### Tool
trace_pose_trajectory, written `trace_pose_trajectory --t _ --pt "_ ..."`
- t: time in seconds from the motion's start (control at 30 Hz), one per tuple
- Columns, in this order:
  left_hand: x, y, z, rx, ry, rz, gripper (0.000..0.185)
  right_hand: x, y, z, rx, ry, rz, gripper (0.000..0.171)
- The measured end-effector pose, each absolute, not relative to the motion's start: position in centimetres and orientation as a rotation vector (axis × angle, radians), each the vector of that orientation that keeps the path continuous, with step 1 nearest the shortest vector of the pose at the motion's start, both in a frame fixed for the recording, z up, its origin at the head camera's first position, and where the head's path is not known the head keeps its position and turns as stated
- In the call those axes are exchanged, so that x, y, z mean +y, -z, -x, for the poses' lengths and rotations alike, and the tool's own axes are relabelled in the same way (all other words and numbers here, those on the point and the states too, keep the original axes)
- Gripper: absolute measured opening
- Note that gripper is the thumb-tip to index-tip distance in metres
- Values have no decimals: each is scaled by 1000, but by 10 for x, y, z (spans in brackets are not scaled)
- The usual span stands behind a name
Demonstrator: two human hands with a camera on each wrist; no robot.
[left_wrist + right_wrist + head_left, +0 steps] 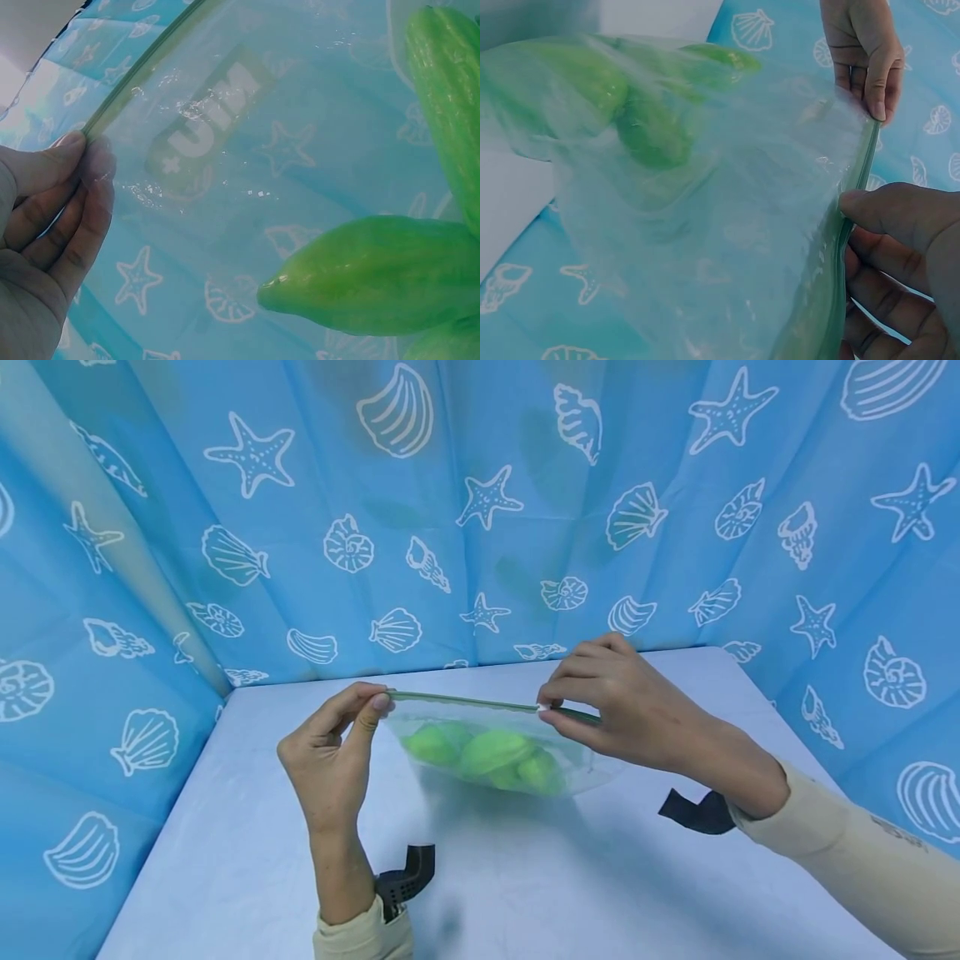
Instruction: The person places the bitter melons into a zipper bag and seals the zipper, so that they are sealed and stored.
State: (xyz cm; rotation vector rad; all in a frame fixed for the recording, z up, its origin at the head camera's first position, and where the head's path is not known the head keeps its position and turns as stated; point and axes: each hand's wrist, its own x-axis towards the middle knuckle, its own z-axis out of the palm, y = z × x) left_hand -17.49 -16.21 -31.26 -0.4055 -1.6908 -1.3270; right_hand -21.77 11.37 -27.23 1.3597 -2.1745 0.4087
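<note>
A clear zip bag (570, 752) with a green zip strip (457, 698) hangs over the table, its strip running nearly level. Inside lie several bright green, elongated vegetables (375, 277), gourd-like and some ridged; their exact kind is unclear. My left hand (333, 760) pinches the strip's left end between thumb and fingers. Further right, my right hand (626, 702) pinches the strip at a small white piece (543, 707) that looks like a slider. In the right wrist view, the thumb (885, 210) presses the strip's near side while the fingers curl behind it.
Under the bag is a white-topped table (510, 877). A blue curtain (420, 510) printed with white shells and starfish encloses the back and sides. Dark wrist mounts (408, 877) sit by both sleeves.
</note>
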Motion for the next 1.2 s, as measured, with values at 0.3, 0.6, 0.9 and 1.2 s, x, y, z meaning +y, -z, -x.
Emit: trace_pose_trajectory --t 0.3,0.6,0.9,1.2 --pt "-162 313 174 -1693 1324 385 8 120 273 217 -2171 -410 -1346 5" --pt "-162 313 174 -1696 1324 388 8 126 276 216 -2172 -411 -1339 7" --pt "-162 312 174 -1691 1315 390 9 131 278 215 -2161 -422 -1338 8" --pt "-162 312 173 -1695 1318 381 8 135 281 214 -2159 -443 -1334 10"
